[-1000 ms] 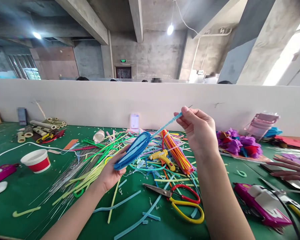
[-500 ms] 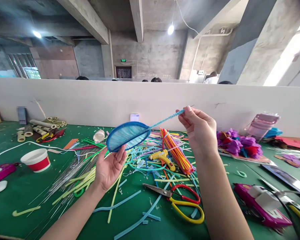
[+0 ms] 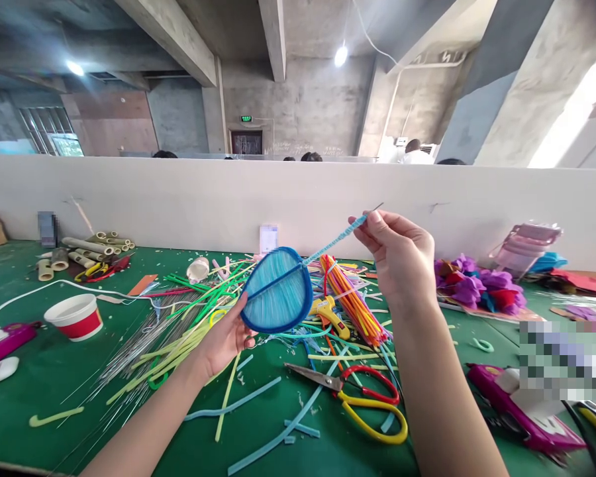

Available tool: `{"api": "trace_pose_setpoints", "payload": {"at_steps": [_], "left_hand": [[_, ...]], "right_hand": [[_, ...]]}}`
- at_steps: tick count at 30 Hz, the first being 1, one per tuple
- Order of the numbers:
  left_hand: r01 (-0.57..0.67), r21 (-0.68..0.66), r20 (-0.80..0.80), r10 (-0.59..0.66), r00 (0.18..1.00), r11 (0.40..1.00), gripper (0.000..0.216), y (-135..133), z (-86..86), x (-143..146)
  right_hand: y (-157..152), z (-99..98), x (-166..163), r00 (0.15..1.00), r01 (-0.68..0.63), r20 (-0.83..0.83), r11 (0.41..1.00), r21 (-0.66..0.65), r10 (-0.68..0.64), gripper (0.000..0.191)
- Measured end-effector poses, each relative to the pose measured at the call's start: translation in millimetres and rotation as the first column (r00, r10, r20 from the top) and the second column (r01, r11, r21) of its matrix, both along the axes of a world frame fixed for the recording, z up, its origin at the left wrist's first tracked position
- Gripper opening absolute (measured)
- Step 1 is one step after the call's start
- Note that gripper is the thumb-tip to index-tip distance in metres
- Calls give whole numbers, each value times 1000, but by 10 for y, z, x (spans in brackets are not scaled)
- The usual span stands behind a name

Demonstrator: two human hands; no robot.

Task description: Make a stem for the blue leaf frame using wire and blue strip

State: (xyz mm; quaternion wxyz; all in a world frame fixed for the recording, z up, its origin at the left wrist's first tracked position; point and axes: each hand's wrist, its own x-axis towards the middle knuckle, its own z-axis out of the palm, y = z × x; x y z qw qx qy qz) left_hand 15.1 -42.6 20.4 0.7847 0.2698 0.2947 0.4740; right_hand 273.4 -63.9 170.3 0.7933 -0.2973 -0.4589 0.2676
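Note:
In the head view, a blue leaf-shaped piece [image 3: 278,301] hangs over the middle of the table. It has a fuzzy dark blue rim, a midrib and a streaky light blue fill. Its light blue wrapped stem [image 3: 334,244] slants up to the right, with bare wire showing at the end. Near that end, my right hand [image 3: 402,258] pinches the stem between thumb and fingers. My left hand [image 3: 223,348] grips the leaf's lower left edge, thumb on its near face and the other fingers partly hidden behind it.
Scissors [image 3: 345,387] with red and yellow handles lie below the leaf. A yellow glue gun [image 3: 332,317], an orange pipe cleaner bundle [image 3: 355,301] and loose strips cover the middle. Paper cup [image 3: 74,318] stands left; purple flowers [image 3: 477,285] and a power strip [image 3: 526,411] are right.
The leaf has turned about its stem, so its broad face now shows towards me and it hangs lower. My left hand has shifted to its lower left edge; the right hand keeps its pinch.

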Motion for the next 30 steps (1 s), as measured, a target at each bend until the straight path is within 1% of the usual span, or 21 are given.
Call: {"api": "trace_pose_setpoints", "payload": {"at_steps": [1, 2, 6, 8, 9, 12, 14, 17, 20, 24, 27, 30], "left_hand": [[-24, 14, 2, 24, 1000, 1000, 21, 8, 3, 4], [-52, 27, 7, 52, 999, 998, 21, 18, 7, 7], [-178, 57, 38, 176, 984, 982, 31, 57, 21, -2], [-198, 55, 53, 195, 979, 979, 36, 64, 32, -14], [-194, 45, 57, 192, 980, 980, 34, 65, 39, -19], [-152, -20, 55, 153, 987, 988, 18, 64, 65, -21], [-129, -65, 56, 132, 990, 990, 15, 64, 83, -19], [-66, -116, 83, 76, 994, 991, 20, 56, 106, -30], [15, -139, 123, 3, 992, 990, 25, 33, 114, -65], [89, -150, 149, -67, 987, 985, 24, 13, 65, -114], [152, -153, 109, -136, 985, 976, 28, 14, -9, -129], [233, -149, 19, -233, 972, 961, 28, -10, -54, -109]], "right_hand": [[-3, 1, -9, 1000, -7, 6, 1000, -1, 7, 15], [-5, 1, -20, 1000, -10, 11, 1000, -3, 10, 15], [-5, -4, -59, 999, -8, 33, 1000, -3, 8, 15], [-5, -5, -65, 999, -11, 43, 1000, 4, 11, 14], [-7, -5, -64, 999, -13, 45, 1000, 6, 12, 14], [-20, 3, -57, 999, -12, 50, 1000, 9, 11, 14], [-32, 11, -54, 998, -10, 56, 1000, 7, 10, 14], [-47, 20, -53, 998, -17, 60, 1000, 3, 17, 14], [-47, 23, -52, 997, -38, 65, 999, 8, 38, 15], [-29, 15, -49, 997, -54, 59, 998, 19, 53, 17], [-25, 9, -61, 996, -64, 57, 998, 28, 63, 15], [-45, 12, -97, 994, -99, 56, 994, 36, 97, 15]]}}
